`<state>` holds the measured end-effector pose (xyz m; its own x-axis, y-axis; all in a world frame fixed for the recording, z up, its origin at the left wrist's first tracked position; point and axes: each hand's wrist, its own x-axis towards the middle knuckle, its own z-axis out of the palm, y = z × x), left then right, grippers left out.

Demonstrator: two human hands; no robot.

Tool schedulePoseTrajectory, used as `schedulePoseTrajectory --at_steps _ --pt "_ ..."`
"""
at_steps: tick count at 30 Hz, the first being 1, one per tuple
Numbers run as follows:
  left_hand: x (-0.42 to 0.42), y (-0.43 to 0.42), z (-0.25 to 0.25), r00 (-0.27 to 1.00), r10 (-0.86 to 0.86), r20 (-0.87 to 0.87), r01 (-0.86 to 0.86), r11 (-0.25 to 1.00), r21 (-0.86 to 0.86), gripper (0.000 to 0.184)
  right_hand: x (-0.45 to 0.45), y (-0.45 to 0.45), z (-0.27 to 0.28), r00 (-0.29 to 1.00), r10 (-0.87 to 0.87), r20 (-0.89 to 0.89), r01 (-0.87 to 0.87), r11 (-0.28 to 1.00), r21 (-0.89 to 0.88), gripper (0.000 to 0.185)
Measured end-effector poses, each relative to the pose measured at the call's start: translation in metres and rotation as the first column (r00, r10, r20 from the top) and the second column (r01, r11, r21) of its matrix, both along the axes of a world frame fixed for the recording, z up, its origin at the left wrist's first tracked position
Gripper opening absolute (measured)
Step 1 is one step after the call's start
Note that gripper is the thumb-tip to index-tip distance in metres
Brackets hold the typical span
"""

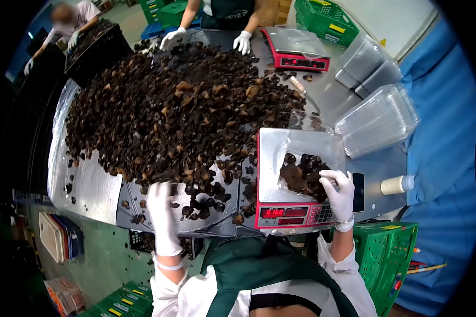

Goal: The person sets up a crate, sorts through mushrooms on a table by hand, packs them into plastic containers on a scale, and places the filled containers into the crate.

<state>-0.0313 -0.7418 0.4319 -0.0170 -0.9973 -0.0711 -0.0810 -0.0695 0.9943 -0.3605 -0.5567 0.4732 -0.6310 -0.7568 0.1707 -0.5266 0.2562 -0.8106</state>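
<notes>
My right hand (340, 196), in a white glove, is at the right edge of a small heap of dark brown wood ear mushrooms (296, 178). Its thumb and forefinger pinch at a piece there. The heap lies in a clear plastic tray on the steel plate of a red scale (267, 158), whose display appears to read 0.160. My left hand (163, 214), also gloved, is smeared by motion over the near edge of a large pile of wood ear mushrooms (180, 105). Whether it holds a piece cannot be made out.
Stacked clear trays (378, 122) stand right of the scale, near a dark phone (358, 190) and a white-capped bottle (396, 185). A second red scale (296, 50) is at the back. Across the table are a co-worker's gloved hands (242, 42). Green crates (383, 253) stand below right.
</notes>
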Motion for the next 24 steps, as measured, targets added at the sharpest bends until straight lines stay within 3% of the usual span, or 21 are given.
schedulePoseTrajectory --at_steps 3,5,6,7,8,9,11,13,14,15,16,17,19,22,23,24 --pt "0.107 0.003 -0.041 0.908 0.385 -0.164 -0.378 0.923 0.07 0.034 0.014 0.0 -0.005 0.992 0.126 0.002 -0.126 0.992 -0.021 0.014" --pt "0.189 0.014 -0.102 0.826 0.512 -0.236 -0.521 0.853 0.028 0.048 0.032 -0.01 -0.005 0.97 0.24 -0.041 -0.239 0.971 0.024 0.012" --pt "0.203 0.024 -0.111 0.72 0.629 -0.294 -0.608 0.775 0.17 0.055 0.044 -0.016 -0.008 0.954 0.294 0.06 -0.295 0.955 0.011 0.011" --pt "0.214 0.032 -0.118 0.594 0.733 -0.332 -0.663 0.679 0.314 0.063 0.054 -0.023 -0.015 0.917 0.399 0.001 -0.399 0.917 0.02 0.011" --pt "0.225 0.045 -0.126 0.609 0.714 -0.344 -0.6 0.699 0.39 0.073 0.066 -0.031 -0.023 0.878 0.478 -0.013 -0.478 0.878 -0.006 0.011" --pt "0.208 0.051 -0.118 0.662 0.706 -0.252 -0.614 0.703 0.358 0.068 0.078 -0.039 -0.033 0.833 0.553 -0.032 -0.554 0.832 -0.03 0.011" --pt "0.155 0.064 -0.086 0.84 0.543 -0.012 -0.535 0.83 0.159 0.051 0.098 -0.057 -0.065 0.739 0.666 -0.098 -0.663 0.746 0.065 0.012" --pt "0.127 0.061 -0.085 0.915 0.206 0.348 -0.223 0.975 0.008 0.03 0.118 -0.076 -0.094 0.732 0.671 -0.118 -0.669 0.74 0.065 0.011" --pt "0.107 0.063 -0.085 0.925 0.094 0.368 -0.112 0.993 0.029 0.024 0.126 -0.084 -0.11 0.736 0.662 -0.142 -0.646 0.749 0.144 0.012" --pt "0.088 0.066 -0.087 0.923 -0.021 0.385 0.002 0.999 0.05 0.018 0.133 -0.092 -0.123 0.74 0.652 -0.168 -0.616 0.756 0.22 0.015" --pt "0.076 0.068 -0.101 0.853 -0.114 0.51 0.208 0.969 -0.131 0.022 0.142 -0.098 -0.133 0.73 0.642 -0.236 -0.57 0.762 0.308 0.019" --pt "0.064 0.069 -0.114 0.752 -0.163 0.639 0.42 0.865 -0.273 0.027 0.149 -0.104 -0.141 0.713 0.632 -0.304 -0.512 0.766 0.389 0.024" --pt "0.036 0.062 -0.111 0.618 -0.122 0.777 0.573 0.746 -0.339 0.035 0.159 -0.11 -0.157 0.676 0.632 -0.379 -0.429 0.755 0.496 0.027" --pt "0.027 0.053 -0.125 0.492 -0.173 0.853 0.662 0.71 -0.238 0.033 0.156 -0.105 -0.172 0.761 0.564 -0.319 -0.446 0.813 0.374 0.026" --pt "0.028 0.051 -0.129 0.497 -0.17 0.851 0.659 0.712 -0.243 0.033 0.152 -0.102 -0.167 0.801 0.547 -0.243 -0.469 0.826 0.313 0.025" --pt "0.03 0.051 -0.134 0.603 -0.167 0.78 0.591 0.75 -0.296 0.031 0.149 -0.1 -0.16 0.847 0.528 -0.069 -0.491 0.825 0.28 0.022"
